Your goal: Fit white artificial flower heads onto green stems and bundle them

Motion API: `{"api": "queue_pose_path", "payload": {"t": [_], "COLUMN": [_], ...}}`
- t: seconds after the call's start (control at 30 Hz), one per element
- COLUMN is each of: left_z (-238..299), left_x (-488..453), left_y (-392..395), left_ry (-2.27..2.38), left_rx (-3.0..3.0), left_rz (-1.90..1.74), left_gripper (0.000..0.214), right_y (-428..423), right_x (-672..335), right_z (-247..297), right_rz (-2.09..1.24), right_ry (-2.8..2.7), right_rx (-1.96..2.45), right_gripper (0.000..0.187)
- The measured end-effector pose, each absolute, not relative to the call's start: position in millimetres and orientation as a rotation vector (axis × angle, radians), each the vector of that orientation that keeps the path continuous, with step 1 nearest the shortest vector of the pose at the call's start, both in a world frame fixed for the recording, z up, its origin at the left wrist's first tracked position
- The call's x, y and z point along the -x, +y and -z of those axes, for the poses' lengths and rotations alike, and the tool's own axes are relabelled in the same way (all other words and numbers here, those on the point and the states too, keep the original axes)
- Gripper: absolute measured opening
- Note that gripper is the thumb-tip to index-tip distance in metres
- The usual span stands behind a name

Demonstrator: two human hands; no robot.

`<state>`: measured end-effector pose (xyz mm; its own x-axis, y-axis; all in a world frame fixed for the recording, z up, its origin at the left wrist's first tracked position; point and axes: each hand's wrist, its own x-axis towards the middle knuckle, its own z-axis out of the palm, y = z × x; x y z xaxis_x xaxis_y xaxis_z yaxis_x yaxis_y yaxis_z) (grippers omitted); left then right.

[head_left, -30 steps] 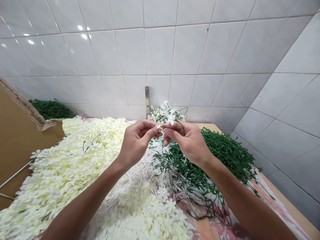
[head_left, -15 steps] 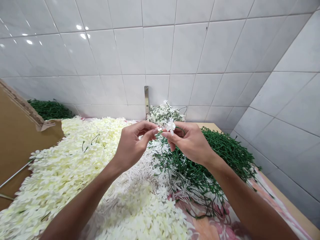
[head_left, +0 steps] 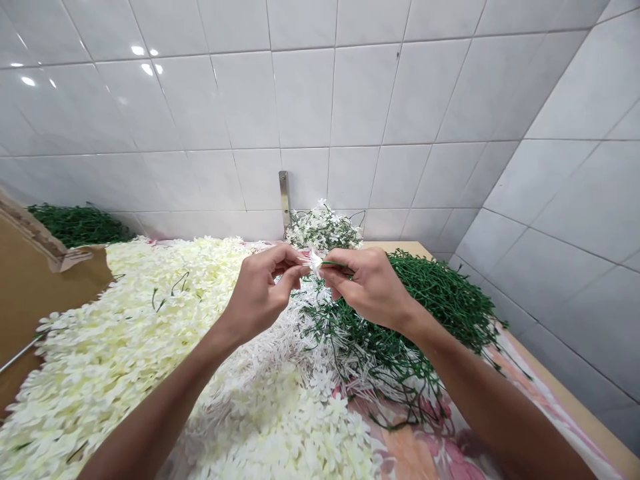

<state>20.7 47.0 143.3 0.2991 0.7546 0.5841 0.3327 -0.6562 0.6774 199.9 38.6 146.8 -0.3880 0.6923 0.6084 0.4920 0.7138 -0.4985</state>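
1. Two bare hands meet in mid-air over a crowded counter (head_left: 565,393), a small white artificial blossom (head_left: 315,262) pinched between them, just below and right of a steel wall bracket (head_left: 285,200).
2. The left hand (head_left: 263,293), curled almost closed, grips the blossom from the bracket side. The blossom is tilted, its petals partly crushed in the grip.
3. The right hand (head_left: 367,283), also nearly closed, has hold of a thin green wire stem (head_left: 334,263), whose tip reaches the blossom. The hands hide the join, so whether the stem passes through the blossom cannot be told.
4. Directly beneath the bracket, against the wall, sits a small bunch of white-flowered stems (head_left: 323,228). It looks modest beside the loose material: blossoms already on stems appear few, while most lie unattached and most green stems bare.
5. Left of the bracket spreads a broad pile of loose cream blossoms (head_left: 135,347); right of it, a heap of bare green stems (head_left: 440,300). Below it, nearer the person, lies a tangle of white plastic sprigs (head_left: 295,340).
6. Farther left of the bracket, a second green heap (head_left: 80,225) lies by the wall, beside a cardboard sheet (head_left: 30,313). A printed floral cloth (head_left: 415,447) lies under the piles, and white tiles (head_left: 350,100) rise behind.
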Motion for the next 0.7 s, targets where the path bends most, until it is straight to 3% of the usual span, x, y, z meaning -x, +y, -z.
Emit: {"api": "queue_pose_path", "payload": {"t": [0.43, 0.7], "left_z": [-135.3, -144.4], "left_x": [-21.4, -22.2], "left_y": [61.8, 61.9], "left_ry": [0.909, 0.682], "left_rx": [-1.974, -1.720], "left_rz": [-1.174, -1.214], "left_gripper": [0.008, 0.011], "right_y": [47.3, 38.8], "right_x": [-193.0, -203.5], "right_z": [-136.3, -148.6], "right_rz": [-0.329, -0.677], "right_ry": [-2.038, -1.875], "right_rx": [0.881, 0.936], "right_gripper": [0.022, 0.016]}}
